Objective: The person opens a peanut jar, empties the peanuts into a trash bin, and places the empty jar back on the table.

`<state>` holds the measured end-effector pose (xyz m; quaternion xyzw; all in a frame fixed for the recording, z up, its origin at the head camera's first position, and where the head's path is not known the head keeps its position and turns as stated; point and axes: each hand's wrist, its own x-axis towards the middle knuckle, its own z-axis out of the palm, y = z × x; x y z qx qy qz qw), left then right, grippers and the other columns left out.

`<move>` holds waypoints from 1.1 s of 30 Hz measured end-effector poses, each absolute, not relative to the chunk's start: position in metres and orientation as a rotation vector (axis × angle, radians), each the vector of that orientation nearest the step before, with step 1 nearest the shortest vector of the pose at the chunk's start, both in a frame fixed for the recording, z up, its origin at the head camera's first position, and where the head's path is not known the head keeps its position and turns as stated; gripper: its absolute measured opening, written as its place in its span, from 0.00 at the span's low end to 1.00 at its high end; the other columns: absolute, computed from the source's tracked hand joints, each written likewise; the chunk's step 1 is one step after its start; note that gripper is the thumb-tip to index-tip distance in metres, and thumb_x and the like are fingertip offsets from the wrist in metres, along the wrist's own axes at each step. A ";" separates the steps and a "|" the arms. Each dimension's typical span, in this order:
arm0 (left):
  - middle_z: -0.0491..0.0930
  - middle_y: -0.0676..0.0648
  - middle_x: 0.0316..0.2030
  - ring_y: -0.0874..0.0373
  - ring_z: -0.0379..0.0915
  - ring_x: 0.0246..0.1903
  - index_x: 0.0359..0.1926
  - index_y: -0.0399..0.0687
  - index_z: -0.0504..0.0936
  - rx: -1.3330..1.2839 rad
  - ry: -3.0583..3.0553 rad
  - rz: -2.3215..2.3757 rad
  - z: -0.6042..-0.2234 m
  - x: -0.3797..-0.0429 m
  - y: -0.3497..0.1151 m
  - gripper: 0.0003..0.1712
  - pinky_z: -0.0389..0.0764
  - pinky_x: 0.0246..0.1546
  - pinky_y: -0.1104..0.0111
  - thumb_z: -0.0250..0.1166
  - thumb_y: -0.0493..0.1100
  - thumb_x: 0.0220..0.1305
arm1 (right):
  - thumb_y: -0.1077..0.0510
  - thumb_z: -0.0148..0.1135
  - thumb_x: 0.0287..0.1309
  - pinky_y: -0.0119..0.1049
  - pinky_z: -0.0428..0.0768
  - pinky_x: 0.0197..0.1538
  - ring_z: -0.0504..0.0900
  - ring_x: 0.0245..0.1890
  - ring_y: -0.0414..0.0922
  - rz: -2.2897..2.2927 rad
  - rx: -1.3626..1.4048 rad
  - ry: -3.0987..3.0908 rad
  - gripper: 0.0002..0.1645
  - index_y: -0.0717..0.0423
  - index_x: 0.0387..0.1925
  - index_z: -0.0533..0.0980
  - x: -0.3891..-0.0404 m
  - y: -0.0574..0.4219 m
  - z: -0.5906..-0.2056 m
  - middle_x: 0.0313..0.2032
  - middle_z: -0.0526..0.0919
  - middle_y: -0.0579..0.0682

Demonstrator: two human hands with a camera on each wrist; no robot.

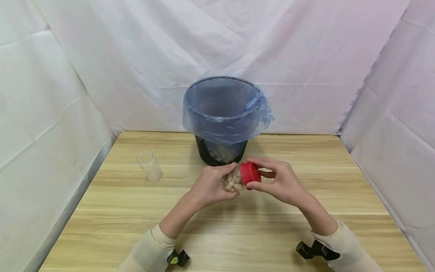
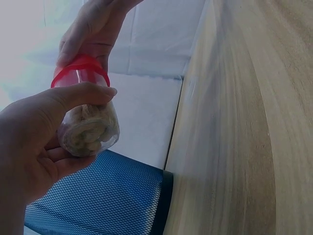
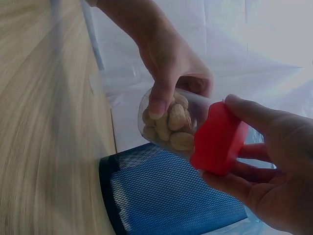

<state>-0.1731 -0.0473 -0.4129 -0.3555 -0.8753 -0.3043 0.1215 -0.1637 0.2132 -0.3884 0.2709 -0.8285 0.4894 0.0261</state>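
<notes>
A clear jar (image 1: 233, 182) of unshelled peanuts (image 3: 171, 122) lies tilted on its side between the two hands, above the table. My left hand (image 1: 211, 185) grips its body, with the thumb along one side and fingers round the other. On the jar's mouth sits a red lid (image 1: 250, 173) with a wavy edge, seen large in the right wrist view. Fingers and thumb of my right hand (image 1: 280, 183) pinch that lid from the right. In the left wrist view the jar's base (image 2: 90, 134) faces the camera, peanuts pressed against it.
Just behind the hands stands a black mesh bin (image 1: 204, 151) lined with a blue plastic bag (image 1: 221, 128), with pale pieces low inside. An uncapped clear jar (image 1: 151, 166) stands at the left of the wooden table (image 1: 119, 211). White cloth (image 1: 153, 49) hangs around the back and sides.
</notes>
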 end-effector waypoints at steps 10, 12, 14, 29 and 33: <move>0.92 0.48 0.50 0.61 0.87 0.38 0.64 0.43 0.86 -1.037 -2.532 -0.896 -0.417 -0.175 -0.048 0.42 0.87 0.42 0.68 0.88 0.51 0.47 | 0.57 0.86 0.53 0.43 0.89 0.54 0.90 0.57 0.52 1.383 0.960 -2.529 0.38 0.58 0.66 0.83 -0.161 0.213 -0.386 0.60 0.89 0.55; 0.92 0.48 0.48 0.61 0.86 0.37 0.63 0.43 0.86 -1.039 -2.536 -0.906 -0.417 -0.175 -0.048 0.42 0.87 0.41 0.69 0.88 0.50 0.47 | 0.57 0.86 0.53 0.44 0.89 0.54 0.90 0.56 0.51 1.342 0.983 -2.529 0.39 0.58 0.66 0.83 -0.161 0.213 -0.385 0.59 0.89 0.54; 0.92 0.48 0.48 0.62 0.85 0.36 0.64 0.43 0.86 -1.042 -2.546 -0.920 -0.418 -0.175 -0.047 0.42 0.87 0.41 0.70 0.88 0.50 0.47 | 0.57 0.86 0.53 0.44 0.90 0.54 0.91 0.55 0.50 1.304 1.000 -2.531 0.39 0.58 0.66 0.82 -0.160 0.214 -0.385 0.59 0.88 0.53; 0.92 0.53 0.48 0.65 0.83 0.39 0.65 0.48 0.87 -1.133 -2.607 -1.139 -0.420 -0.179 -0.046 0.44 0.86 0.45 0.74 0.90 0.46 0.43 | 0.52 0.87 0.51 0.35 0.90 0.47 0.88 0.57 0.48 1.012 1.226 -2.473 0.42 0.54 0.68 0.82 -0.160 0.219 -0.382 0.61 0.86 0.51; 0.92 0.51 0.48 0.63 0.84 0.38 0.66 0.45 0.86 -1.109 -2.602 -1.100 -0.417 -0.178 -0.046 0.46 0.86 0.43 0.73 0.91 0.48 0.43 | 0.51 0.88 0.51 0.35 0.91 0.48 0.88 0.58 0.47 0.994 1.189 -2.463 0.43 0.52 0.69 0.81 -0.161 0.219 -0.383 0.62 0.87 0.49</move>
